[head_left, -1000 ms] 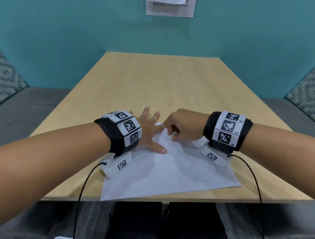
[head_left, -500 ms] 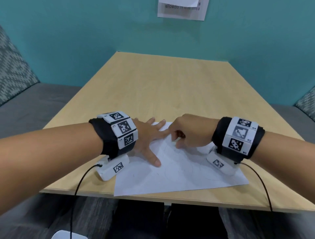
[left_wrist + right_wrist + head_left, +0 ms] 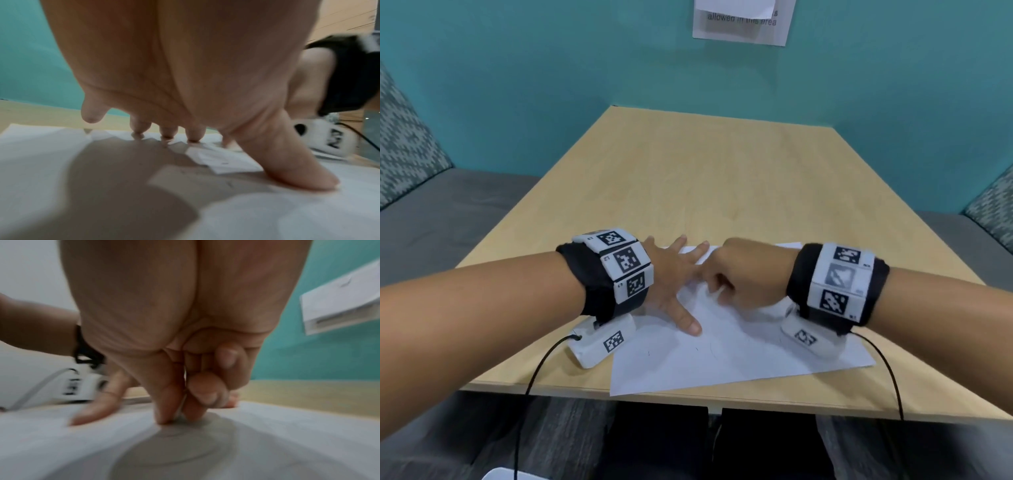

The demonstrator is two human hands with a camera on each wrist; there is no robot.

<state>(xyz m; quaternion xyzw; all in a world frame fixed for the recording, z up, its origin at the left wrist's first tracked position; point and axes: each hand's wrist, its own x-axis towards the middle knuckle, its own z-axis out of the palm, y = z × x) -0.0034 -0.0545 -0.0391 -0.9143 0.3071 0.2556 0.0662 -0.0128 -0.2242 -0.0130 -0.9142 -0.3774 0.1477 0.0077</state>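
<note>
A white sheet of paper [image 3: 739, 353] with faint pencil marks lies at the near edge of the wooden table [image 3: 722, 188]. My left hand [image 3: 678, 270] lies flat on the sheet's left part, fingers spread, thumb [image 3: 287, 170] pressed down. My right hand [image 3: 717, 287] is curled just to its right. Thumb and forefinger tips meet on the paper [image 3: 287, 443] and pinch a small pale object [image 3: 180, 414], which is mostly hidden. In the right wrist view the left hand [image 3: 96, 408] shows flat beside the right hand [image 3: 170, 417].
The far half of the table is bare wood. Grey benches [image 3: 448, 212] with patterned cushions flank it, against a teal wall carrying a paper notice [image 3: 743, 20]. Black cables [image 3: 534, 377] hang from both wrist units over the near table edge.
The head view has drifted, so the hands and the sheet sit further right in the picture. Left hand stays flat on the paper. Right hand keeps its pinch on the sheet.
</note>
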